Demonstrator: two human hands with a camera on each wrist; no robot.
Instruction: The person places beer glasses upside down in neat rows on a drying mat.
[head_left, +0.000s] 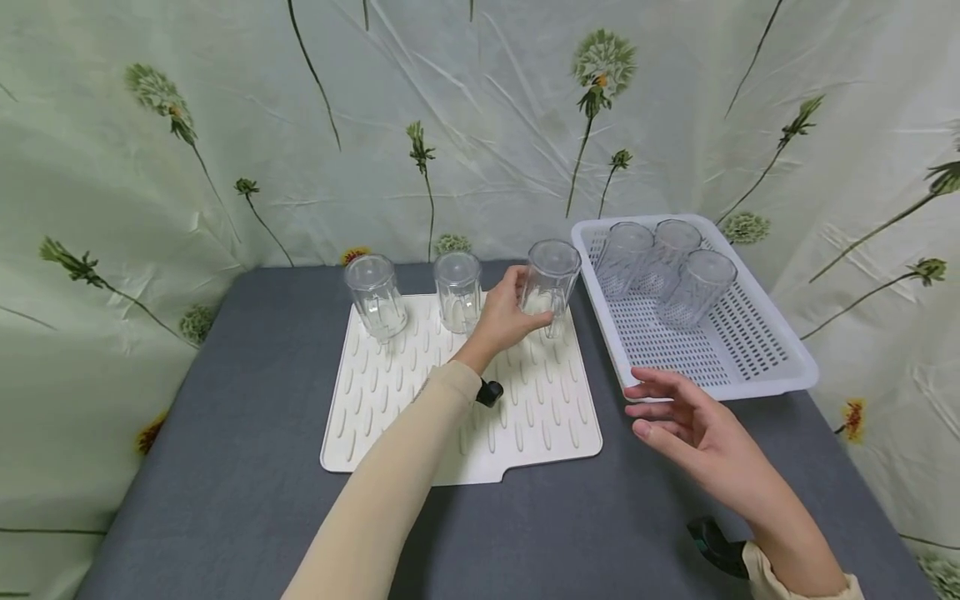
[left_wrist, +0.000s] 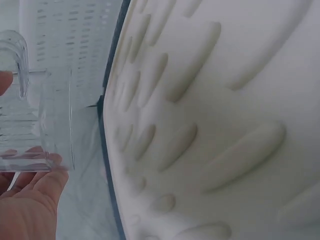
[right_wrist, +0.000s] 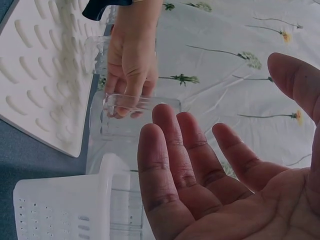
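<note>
My left hand (head_left: 504,317) grips a clear glass mug (head_left: 553,271) over the back right corner of the white ridged drying mat (head_left: 540,417). In the left wrist view, the mug (left_wrist: 55,120) shows its handle, and a gap lies between its rim and the mat. Two more glass mugs, one at the far left (head_left: 377,296) and one at the back middle (head_left: 457,292), stand on the mat. My right hand (head_left: 701,437) hovers in front of the white basket (head_left: 772,387) with relaxed fingers and holds nothing; its palm (right_wrist: 240,210) shows in the right wrist view.
Three clear glasses, one of them nearest (head_left: 697,287), sit in the back part of the perforated basket. A dark grey table (head_left: 247,433) carries mat and basket. Behind and beside it hangs a flower-printed cloth (head_left: 495,125).
</note>
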